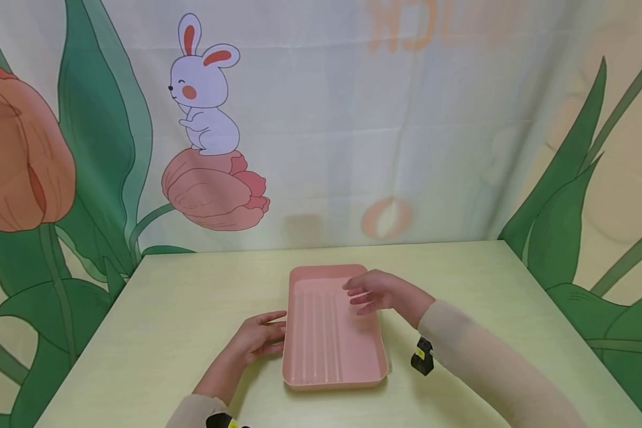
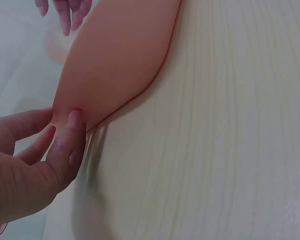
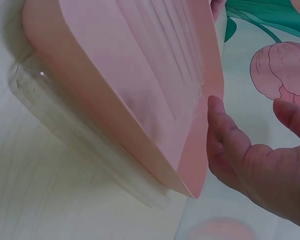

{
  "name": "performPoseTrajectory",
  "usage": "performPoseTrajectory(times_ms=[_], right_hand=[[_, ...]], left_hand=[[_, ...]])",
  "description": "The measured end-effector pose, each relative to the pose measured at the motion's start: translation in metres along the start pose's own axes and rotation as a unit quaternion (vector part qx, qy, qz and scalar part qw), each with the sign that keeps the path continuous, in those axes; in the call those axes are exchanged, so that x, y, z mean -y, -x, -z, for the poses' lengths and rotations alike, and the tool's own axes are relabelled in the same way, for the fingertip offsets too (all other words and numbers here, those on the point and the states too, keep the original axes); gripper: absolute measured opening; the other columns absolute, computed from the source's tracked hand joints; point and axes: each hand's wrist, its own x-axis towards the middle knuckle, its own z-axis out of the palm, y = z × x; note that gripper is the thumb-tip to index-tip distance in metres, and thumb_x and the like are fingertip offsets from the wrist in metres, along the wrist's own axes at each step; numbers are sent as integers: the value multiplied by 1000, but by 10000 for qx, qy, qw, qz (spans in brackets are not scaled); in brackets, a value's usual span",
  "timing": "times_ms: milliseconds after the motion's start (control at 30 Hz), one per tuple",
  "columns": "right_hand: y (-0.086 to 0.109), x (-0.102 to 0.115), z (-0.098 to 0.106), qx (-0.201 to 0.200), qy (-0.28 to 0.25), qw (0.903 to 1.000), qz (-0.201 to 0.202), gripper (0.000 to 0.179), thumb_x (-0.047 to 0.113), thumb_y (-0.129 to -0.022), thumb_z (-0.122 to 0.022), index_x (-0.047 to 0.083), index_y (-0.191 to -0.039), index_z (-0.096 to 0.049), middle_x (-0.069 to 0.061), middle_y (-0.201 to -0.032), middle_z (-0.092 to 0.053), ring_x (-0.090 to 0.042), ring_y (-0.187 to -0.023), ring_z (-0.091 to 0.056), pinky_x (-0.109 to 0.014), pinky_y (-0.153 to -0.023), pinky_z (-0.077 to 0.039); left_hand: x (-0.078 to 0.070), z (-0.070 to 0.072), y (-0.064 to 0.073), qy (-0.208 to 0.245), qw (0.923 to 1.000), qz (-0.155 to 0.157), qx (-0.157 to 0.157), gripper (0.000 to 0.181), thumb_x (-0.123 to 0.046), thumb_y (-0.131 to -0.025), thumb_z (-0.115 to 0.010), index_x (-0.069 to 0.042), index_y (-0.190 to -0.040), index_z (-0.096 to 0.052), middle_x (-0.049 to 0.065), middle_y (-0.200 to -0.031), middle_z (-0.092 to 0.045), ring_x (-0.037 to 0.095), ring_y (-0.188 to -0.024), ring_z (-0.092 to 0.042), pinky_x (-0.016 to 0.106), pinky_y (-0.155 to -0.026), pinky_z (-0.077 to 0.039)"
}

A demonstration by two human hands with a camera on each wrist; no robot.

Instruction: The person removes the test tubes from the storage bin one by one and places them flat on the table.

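A pink rectangular tray (image 1: pixel 361 351) with raised ridges along its left half lies lengthwise on the table. Beside its left wall is my left hand (image 1: pixel 258 339), fingers fairly straight, with the fingertips (image 2: pixel 76 118) right at the wall in the left wrist view. My right hand (image 1: pixel 377 291) hovers over the tray's upper right part, its fingers loosely bent and holding nothing. Along the tray's right side, a clear plastic piece (image 3: pixel 85 135) shows low against the table in the right wrist view, partly hidden by the tray.
The pale wood-grain table (image 1: pixel 192 297) reaches back to a hanging cloth (image 1: pixel 321 119) printed with a rabbit, tulips and leaves. A black wrist camera mount (image 1: pixel 422 356) sits at my right sleeve, another (image 1: pixel 222 421) at my left.
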Motion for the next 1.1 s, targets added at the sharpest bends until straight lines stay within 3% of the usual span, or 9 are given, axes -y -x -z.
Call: performPoseTrajectory(times_ms=[133, 300, 400, 533, 633, 767, 967, 1100], right_hand=[[-7, -1, -5, -56, -23, 9999, -109, 40, 18, -97, -56, -2, -131, -52, -15, -120, -55, -34, -123, -55, -49, -100, -52], [-18, -4, -10, -30, -29, 9996, -277, 35, 17, -95, -58, 2, -126, -51, -3, -94, -53, -20, -95, -57, -37, -77, -58], [-25, -7, -13, -124, -87, 9991, -391, 33, 17, -94, -61, 3, -122, -50, -3, -93, -53, -17, -88, -55, -34, -74, -59], [-30, -16, -17, -322, -172, 9975, -599, 34, 15, -92, -64, 1, -121, -52, -6, -100, -54, -18, -90, -55, -39, -92, -57], [-33, -25, -20, -393, -178, 9964, -730, 37, 14, -91, -65, 0, -123, -51, -8, -102, -54, -19, -90, -56, -44, -97, -55], [-36, -32, -24, -465, -80, 9966, -673, 42, 13, -89, -67, -1, -125, -49, -9, -98, -55, -17, -81, -56, -44, -86, -59], [-40, -32, -30, -516, 95, 9974, -503, 46, 11, -88, -69, -3, -127, -48, -9, -98, -55, -15, -74, -56, -31, -69, -60], [-45, -30, -34, -531, 169, 9977, -384, 33, 6, -87, -69, -2, -115, -54, -8, -90, -55, -14, -69, -56, -27, -61, -59]], left_hand=[[-1, 1, 0, -17, 10000, -20, -2, 52, 6, -93, -55, 7, -143, -42, 31, -137, -53, 17, -92, -70, 32, -70, -61], [-4, 2, 0, -50, 10000, -22, 24, 52, 6, -93, -54, 7, -144, -42, 32, -139, -52, 18, -94, -70, 33, -72, -61], [-4, 1, -1, -41, 10000, -41, 3, 52, 7, -93, -54, 7, -144, -42, 32, -139, -52, 18, -94, -70, 33, -71, -61], [-1, 0, 0, 19, 10000, -19, 46, 52, 6, -93, -54, 7, -144, -42, 32, -139, -52, 18, -95, -70, 33, -71, -61], [3, -2, 2, 27, 9999, 23, 115, 53, 7, -93, -54, 8, -144, -41, 32, -139, -51, 17, -95, -70, 34, -73, -62], [6, -2, 3, -2, 10000, 15, 89, 53, 8, -92, -54, 9, -143, -41, 33, -138, -52, 18, -95, -69, 35, -74, -61], [3, -1, 0, 19, 10000, 0, -78, 52, 9, -91, -55, 6, -142, -45, 31, -136, -54, 19, -92, -70, 32, -70, -61], [1, 1, -2, -11, 10000, -19, -26, 53, 9, -91, -54, 7, -143, -43, 32, -137, -53, 18, -93, -70, 31, -70, -61]])
